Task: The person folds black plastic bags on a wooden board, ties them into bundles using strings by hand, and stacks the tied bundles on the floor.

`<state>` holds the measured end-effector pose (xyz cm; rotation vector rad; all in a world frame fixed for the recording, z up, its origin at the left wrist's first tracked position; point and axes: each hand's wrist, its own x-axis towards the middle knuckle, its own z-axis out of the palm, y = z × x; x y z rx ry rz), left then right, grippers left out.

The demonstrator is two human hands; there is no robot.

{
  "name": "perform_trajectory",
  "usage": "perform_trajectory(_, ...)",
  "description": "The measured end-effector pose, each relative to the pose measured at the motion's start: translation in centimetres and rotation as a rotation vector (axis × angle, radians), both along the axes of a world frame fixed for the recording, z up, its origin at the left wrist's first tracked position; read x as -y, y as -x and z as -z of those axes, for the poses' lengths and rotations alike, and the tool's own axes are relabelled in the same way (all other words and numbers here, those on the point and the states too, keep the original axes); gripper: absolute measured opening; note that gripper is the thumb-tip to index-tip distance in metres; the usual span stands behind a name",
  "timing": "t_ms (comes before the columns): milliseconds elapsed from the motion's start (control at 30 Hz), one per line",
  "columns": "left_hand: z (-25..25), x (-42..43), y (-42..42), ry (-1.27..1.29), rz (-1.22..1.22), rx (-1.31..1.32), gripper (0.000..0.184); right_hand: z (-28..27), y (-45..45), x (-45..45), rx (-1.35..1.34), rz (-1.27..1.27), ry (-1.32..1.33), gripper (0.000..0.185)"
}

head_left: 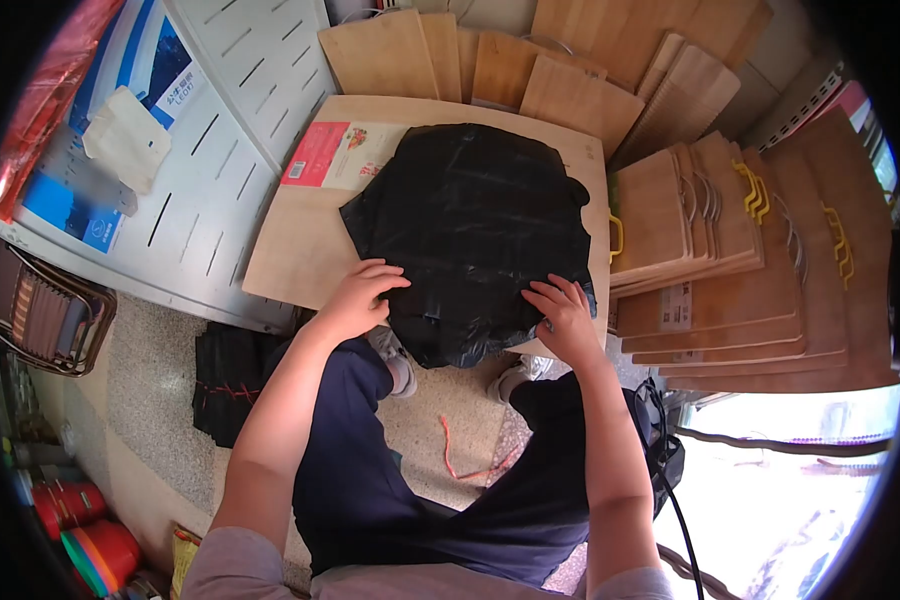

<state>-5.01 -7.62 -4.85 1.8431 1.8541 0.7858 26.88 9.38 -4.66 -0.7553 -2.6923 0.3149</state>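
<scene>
A wide black plastic sheet or stack of bags [470,230], creased and shiny, lies spread over a pale wooden board [300,250]. Its near edge hangs past the board's front side. My left hand [362,298] rests at its left edge, fingers stretched out onto the plastic and thumb lower down. At the near right edge, my right hand [568,318] touches the plastic with its fingers apart and slightly bent. Whether either thumb is under the plastic is hidden. A pink and white printed label [320,155] shows on the board beside the plastic.
Wooden cutting boards [700,210], some with yellow handles, are stacked at the right; more boards [580,100] lean at the back. A white slotted metal shelf [210,190] stands at the left. Dark bundled bags [225,385] and an orange string [450,455] lie on the floor.
</scene>
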Motion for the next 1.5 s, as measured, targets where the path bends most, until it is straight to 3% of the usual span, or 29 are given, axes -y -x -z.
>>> perform_trajectory(300, -0.2, -1.3, -0.8, -0.097, -0.047, -0.221, 0.043, 0.2, -0.2, -2.2, -0.116, 0.025, 0.32, 0.039)
perform_trajectory(400, -0.3, -1.9, -0.5, -0.183, -0.046, -0.143, 0.032, -0.6, -0.5, -2.3, -0.167, 0.031, 0.29, 0.03)
perform_trajectory(500, -0.4, -2.1, 0.2, -0.147, -0.007, -0.036, 0.028, -2.0, -1.0, -2.3, -0.159, 0.089, 0.506, 0.024)
perform_trajectory(567, -0.3, -2.3, 0.4, -0.011, -0.143, 0.132, 0.023, -1.7, -1.1, -2.5, -0.163, 0.235, 0.608, 0.027)
perform_trajectory(733, -0.2, -4.4, -0.5, 0.289, -0.373, 0.203, 0.022, 0.0, 0.6, -3.2, -0.225, 0.308, 0.425, 0.035)
perform_trajectory(800, 0.4, -4.5, -1.0, -0.012, -0.383, -0.308, 0.025, 0.5, 0.8, -3.3, -0.213, 0.32, 0.319, 0.036)
perform_trajectory(833, 0.0, -4.6, -1.5, -0.016, -0.381, -0.308, 0.025, 0.5, 0.9, -3.2, -0.172, 0.353, 0.299, 0.036)
perform_trajectory(900, -1.1, -4.9, -3.1, -0.202, -0.226, -0.314, 0.034, 0.7, 1.2, -3.2, -0.132, 0.386, 0.276, 0.035)
perform_trajectory(967, -1.7, -4.5, -4.6, -0.106, -0.042, -0.269, 0.054, 1.2, 1.2, -3.3, -0.125, 0.399, 0.273, 0.033)
perform_trajectory(1067, 0.0, -4.3, -5.7, -0.042, 0.03, -0.276, 0.07, 1.4, 1.1, -3.4, -0.166, 0.414, 0.328, 0.033)
perform_trajectory(1200, -0.4, -4.9, -7.0, -0.106, -0.001, -0.488, 0.062, 0.5, 0.9, -3.0, -0.171, 0.438, 0.339, 0.031)
perform_trajectory(1267, 0.4, -5.6, -8.2, -0.222, 0.0, -0.513, 0.056, -0.3, 0.8, -3.0, -0.328, 0.492, 0.569, 0.03)
perform_trajectory(1367, 1.8, -6.8, -7.8, -0.192, -0.08, -0.341, 0.052, -0.3, -0.4, -3.6, -0.449, 0.609, 0.339, 0.033)
perform_trajectory(1400, 1.4, -7.0, -7.4, -0.225, -0.099, -0.284, 0.053, -0.5, -1.1, -4.0, -0.315, 0.778, 0.503, 0.046)
perform_trajectory(1433, 0.5, -7.0, -7.0, -0.214, -0.081, -0.226, 0.053, -0.9, -1.7, -4.2, -0.309, 0.778, 0.49, 0.046)
perform_trajectory(1500, -0.2, -6.6, -6.4, -0.182, -0.036, -0.17, 0.053, -1.7, -2.5, -4.7, -0.417, 0.703, 1.495, 0.063)
